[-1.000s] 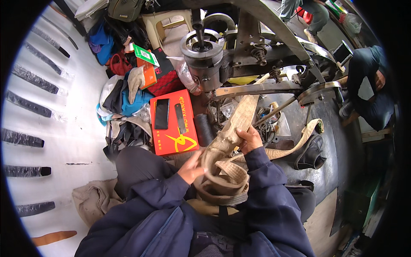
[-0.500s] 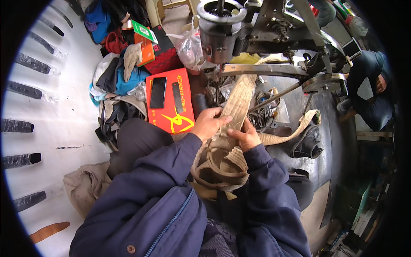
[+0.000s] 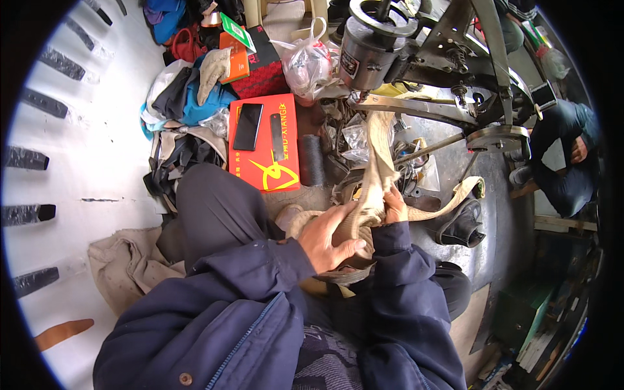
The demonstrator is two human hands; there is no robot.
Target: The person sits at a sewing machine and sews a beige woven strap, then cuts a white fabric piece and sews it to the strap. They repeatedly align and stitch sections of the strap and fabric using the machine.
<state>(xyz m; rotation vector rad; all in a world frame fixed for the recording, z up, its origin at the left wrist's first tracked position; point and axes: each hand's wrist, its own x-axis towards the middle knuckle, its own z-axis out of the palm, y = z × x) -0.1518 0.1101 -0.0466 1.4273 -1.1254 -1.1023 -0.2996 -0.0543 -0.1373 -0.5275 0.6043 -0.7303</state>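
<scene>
A long beige ribbed fabric strap (image 3: 379, 153) hangs from under the arm of a metal sewing machine (image 3: 422, 109) and runs down to my lap. My right hand (image 3: 395, 207) is closed round the strap's right edge, its fingertips partly hidden by the cloth. My left hand (image 3: 327, 239) lies against the strap's left side, thumb and fingers spread apart. Below the hands, the strap's lower folds are bunched in my lap and partly covered. Another length of strap (image 3: 448, 207) curves off to the right over the floor.
A red box (image 3: 286, 130) bears a dark phone (image 3: 248, 127) and a flat dark bar. Beside it stands a black thread spool (image 3: 312, 161). Piled clothes and bags lie at the far left. A black shoe (image 3: 460, 224) is on the right, and another person (image 3: 562, 146) sits beyond it.
Both hands have come down nearer my lap, drawing the strap lower and creasing it. My left hand has loosened from its pinch and spread its fingers. The view has shifted slightly.
</scene>
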